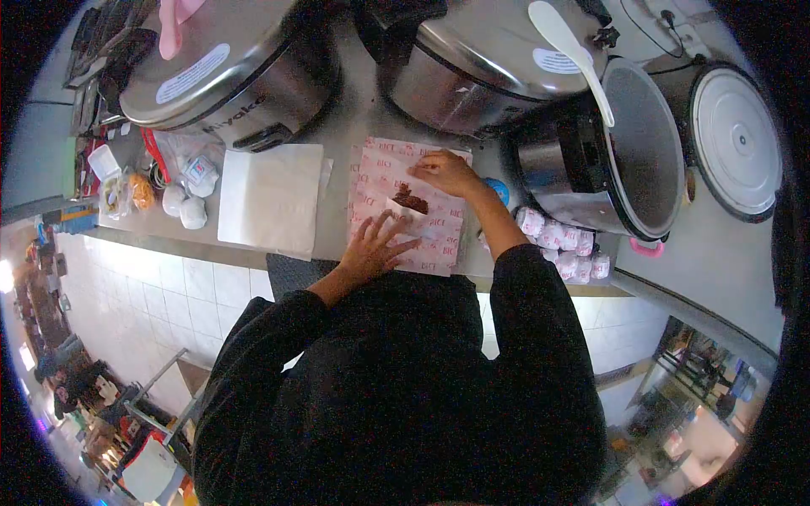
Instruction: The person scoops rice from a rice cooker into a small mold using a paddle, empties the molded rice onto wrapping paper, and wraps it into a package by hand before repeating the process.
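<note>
On the counter in front of me lies a stack of pink printed wrapping paper (pixel 369 169). A small dark brown heap of food (pixel 411 199) sits at its middle, with a small white piece (pixel 403 212) against its near side. My left hand (pixel 369 247) rests on the paper's near left part with fingers spread, the fingertips close to the white piece. Just above the food, at the far right of the paper, my right hand (pixel 451 174) has its fingertips drawn together. What they hold, if anything, is too small to make out.
A stack of plain white paper (pixel 270 201) lies left. Several wrapped bundles (pixel 565 244) stand right, beside an open pot (pixel 641 152). Two large lidded cookers (pixel 245 93) (pixel 489 67) stand behind; a white rice paddle (pixel 574 55) lies across the right one. Bagged items (pixel 190 185) are far left.
</note>
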`<state>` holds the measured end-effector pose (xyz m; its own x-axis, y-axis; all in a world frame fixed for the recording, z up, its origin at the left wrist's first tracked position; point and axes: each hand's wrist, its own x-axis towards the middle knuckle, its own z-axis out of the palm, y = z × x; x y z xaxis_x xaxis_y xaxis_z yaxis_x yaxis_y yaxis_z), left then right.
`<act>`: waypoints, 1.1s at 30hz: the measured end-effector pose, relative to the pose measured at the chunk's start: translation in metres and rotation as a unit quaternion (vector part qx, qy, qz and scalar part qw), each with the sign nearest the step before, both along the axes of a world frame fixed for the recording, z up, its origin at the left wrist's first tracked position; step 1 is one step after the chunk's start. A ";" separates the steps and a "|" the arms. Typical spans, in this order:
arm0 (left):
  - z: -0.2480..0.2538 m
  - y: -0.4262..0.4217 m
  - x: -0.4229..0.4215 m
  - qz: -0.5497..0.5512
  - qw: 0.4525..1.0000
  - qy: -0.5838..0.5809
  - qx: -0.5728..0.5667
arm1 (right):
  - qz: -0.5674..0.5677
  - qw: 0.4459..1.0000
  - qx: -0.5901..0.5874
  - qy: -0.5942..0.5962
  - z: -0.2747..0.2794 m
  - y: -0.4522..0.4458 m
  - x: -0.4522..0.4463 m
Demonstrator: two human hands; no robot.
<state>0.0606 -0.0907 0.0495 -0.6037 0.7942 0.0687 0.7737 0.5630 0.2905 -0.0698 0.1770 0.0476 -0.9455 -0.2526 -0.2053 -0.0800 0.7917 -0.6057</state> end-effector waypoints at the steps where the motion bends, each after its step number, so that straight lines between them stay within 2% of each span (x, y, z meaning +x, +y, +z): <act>1: -0.001 0.001 0.000 0.000 1.000 0.000 0.000 | 0.015 0.998 -0.026 -0.054 0.019 0.000 0.001; 2: -0.002 0.003 0.000 0.002 1.000 -0.010 -0.014 | 0.030 0.992 -0.053 -0.107 0.032 -0.001 0.001; 3: -0.002 0.004 0.000 0.004 0.999 -0.020 -0.029 | 0.029 0.992 -0.052 -0.107 0.031 0.002 0.001; 5: -0.003 0.007 -0.002 -0.010 0.999 -0.008 -0.036 | 0.097 0.995 -0.005 -0.015 0.033 0.007 0.000; 12: -0.009 0.013 -0.002 -0.049 0.995 0.071 -0.042 | 0.054 0.997 -0.032 0.035 0.051 0.005 0.038; 16: -0.015 0.008 -0.005 -0.103 0.991 0.064 -0.057 | 0.022 0.997 -0.034 0.059 0.039 0.004 0.046; 19: -0.014 0.006 -0.005 -0.128 0.981 0.089 -0.118 | 0.000 0.996 -0.041 0.078 0.040 0.001 0.049; 21: -0.008 0.011 -0.004 -0.124 0.981 0.012 -0.150 | -0.007 0.995 -0.048 0.086 0.039 -0.001 0.048; 22: -0.005 0.015 -0.005 -0.124 0.981 0.012 -0.150 | 0.004 0.996 -0.025 0.089 0.039 -0.001 0.047; 24: -0.005 0.022 -0.004 -0.119 0.973 -0.073 -0.184 | 0.014 0.996 0.000 0.091 0.038 -0.002 0.048; 28: -0.008 0.033 -0.002 -0.101 0.974 -0.061 -0.195 | 0.037 0.993 0.021 0.108 0.052 -0.007 0.051; 30: -0.001 0.040 -0.004 -0.095 0.962 -0.081 -0.244 | 0.056 0.992 0.036 0.109 0.058 -0.009 0.060; 33: 0.017 0.045 -0.008 -0.093 0.960 -0.064 -0.257 | 0.114 0.982 0.060 0.140 0.056 -0.005 0.089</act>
<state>0.0528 -0.0455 0.0661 -0.4253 0.7987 -0.4257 0.8513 0.5127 0.1115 0.0192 0.1716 0.1032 -0.8906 -0.4546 0.0140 -0.4143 0.7982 -0.4374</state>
